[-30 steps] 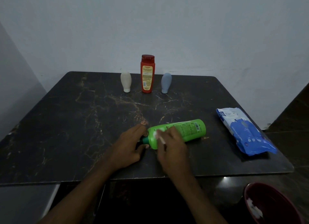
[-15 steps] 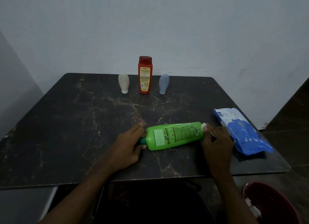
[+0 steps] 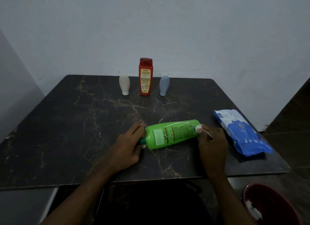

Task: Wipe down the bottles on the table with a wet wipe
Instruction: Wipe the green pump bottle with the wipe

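My right hand (image 3: 212,141) pinches one white wet wipe (image 3: 199,128) against the base of the green bottle (image 3: 171,134), which lies on its side on the dark marble table (image 3: 67,132). My left hand (image 3: 128,145) grips its cap end. Beyond it stand three bottles: cream (image 3: 124,84), red (image 3: 145,76), grey-blue (image 3: 164,85). One blue wipes pack (image 3: 241,132) lies just right.

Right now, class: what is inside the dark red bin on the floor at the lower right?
The dark red bin holds crumpled white material, seemingly used wipes, near its left wall. The frame edge cuts off the rest of its inside, so nothing more can be told.
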